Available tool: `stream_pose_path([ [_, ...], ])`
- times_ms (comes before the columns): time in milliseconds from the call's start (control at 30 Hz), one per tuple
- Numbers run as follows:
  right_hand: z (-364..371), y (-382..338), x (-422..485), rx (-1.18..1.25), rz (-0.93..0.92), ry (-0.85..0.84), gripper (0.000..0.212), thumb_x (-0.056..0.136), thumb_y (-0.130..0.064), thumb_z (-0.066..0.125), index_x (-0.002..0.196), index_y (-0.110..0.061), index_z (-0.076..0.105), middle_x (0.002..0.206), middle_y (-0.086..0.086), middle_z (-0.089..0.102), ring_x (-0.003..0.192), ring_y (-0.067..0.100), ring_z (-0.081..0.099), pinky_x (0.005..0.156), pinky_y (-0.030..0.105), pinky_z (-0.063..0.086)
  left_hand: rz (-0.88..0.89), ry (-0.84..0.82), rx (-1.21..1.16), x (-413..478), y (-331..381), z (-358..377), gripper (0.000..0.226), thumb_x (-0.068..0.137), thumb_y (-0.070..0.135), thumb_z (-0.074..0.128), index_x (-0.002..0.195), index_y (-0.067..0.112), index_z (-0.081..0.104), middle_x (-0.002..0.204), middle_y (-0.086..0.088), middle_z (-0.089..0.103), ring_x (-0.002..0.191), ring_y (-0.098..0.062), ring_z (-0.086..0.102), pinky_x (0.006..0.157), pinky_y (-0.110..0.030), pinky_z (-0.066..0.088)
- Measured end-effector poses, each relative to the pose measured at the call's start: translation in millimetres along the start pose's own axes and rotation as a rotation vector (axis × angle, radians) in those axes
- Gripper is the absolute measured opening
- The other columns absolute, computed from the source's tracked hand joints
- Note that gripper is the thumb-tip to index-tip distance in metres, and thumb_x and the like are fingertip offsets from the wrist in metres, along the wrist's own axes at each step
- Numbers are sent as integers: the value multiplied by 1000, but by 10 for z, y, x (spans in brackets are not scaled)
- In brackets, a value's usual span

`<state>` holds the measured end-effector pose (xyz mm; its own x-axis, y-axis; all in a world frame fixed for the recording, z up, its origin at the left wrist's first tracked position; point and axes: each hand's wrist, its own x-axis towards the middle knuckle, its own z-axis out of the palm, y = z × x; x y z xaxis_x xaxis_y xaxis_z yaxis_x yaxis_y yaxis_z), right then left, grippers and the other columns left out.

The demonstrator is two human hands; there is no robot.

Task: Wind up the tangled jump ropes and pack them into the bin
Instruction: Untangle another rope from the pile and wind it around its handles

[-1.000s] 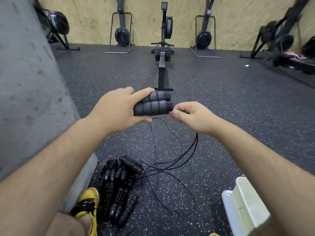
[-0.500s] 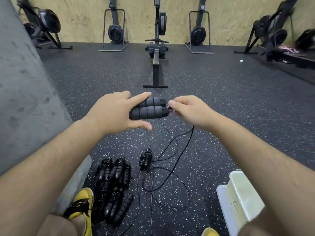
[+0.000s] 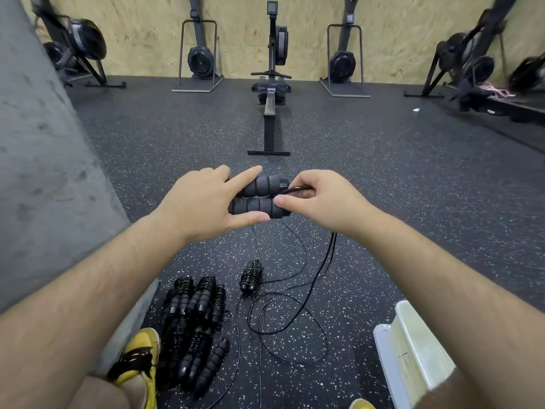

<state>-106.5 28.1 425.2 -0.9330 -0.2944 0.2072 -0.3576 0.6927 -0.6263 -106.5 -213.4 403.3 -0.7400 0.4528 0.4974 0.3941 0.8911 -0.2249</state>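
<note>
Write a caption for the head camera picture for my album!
Left hand grips two foam handles while right hand pinches the black cord beside them.

Floor (image 3: 398, 178) is that black rubber gym stuff with white speckles. Back wall (image 3: 241, 28) is bare chipboard, and a grey concrete wall (image 3: 38, 172) runs down the left. One rowing machine (image 3: 272, 95) lies flat in the middle, with an upended rower (image 3: 200, 59) left of it and another upended rower (image 3: 343, 62) on the right.
</note>
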Motion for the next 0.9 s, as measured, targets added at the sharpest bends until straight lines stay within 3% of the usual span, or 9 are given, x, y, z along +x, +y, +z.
stream_pose_path([
  [200,86,-91,-5,-379,-204,67,20,99,-39,53,102,-24,65,87,-6,64,90,22,60,75,34,46,-66,-26,24,-14,0,32,86,78,92,29,140,36,50,82,-2,57,75,-33,64,61,-34,45],
  [267,86,-128,-6,-470,-286,81,22,100,-37,47,102,-23,64,96,-2,65,92,24,60,75,36,46,-87,-49,20,-13,9,26,82,76,92,28,136,40,49,81,1,52,76,-31,63,61,-33,42],
  [400,48,-204,-13,-585,-392,80,25,101,-35,43,97,-20,62,95,-2,61,90,25,60,72,37,47,-103,-97,-9,-7,42,18,77,73,94,26,126,44,50,80,5,52,78,-28,63,63,-32,44],
  [600,38,-192,0,-527,-366,48,22,99,-39,49,97,-23,65,94,-4,64,90,23,60,74,36,46,-58,-123,-22,-48,122,65,72,71,94,26,110,39,53,81,7,55,79,-25,64,61,-30,37],
  [800,-132,-113,83,-418,-372,9,15,95,-38,61,95,-25,69,89,-10,66,87,15,58,75,34,45,11,-148,-151,-118,159,129,77,69,97,26,113,39,51,83,10,58,80,-21,66,64,-30,44],
  [900,-181,-10,126,-229,-294,-58,5,94,-33,64,92,-29,65,79,-9,63,72,7,52,71,31,45,74,-144,-251,-140,170,94,79,70,98,28,119,40,51,88,11,61,83,-20,66,70,-31,48],
])
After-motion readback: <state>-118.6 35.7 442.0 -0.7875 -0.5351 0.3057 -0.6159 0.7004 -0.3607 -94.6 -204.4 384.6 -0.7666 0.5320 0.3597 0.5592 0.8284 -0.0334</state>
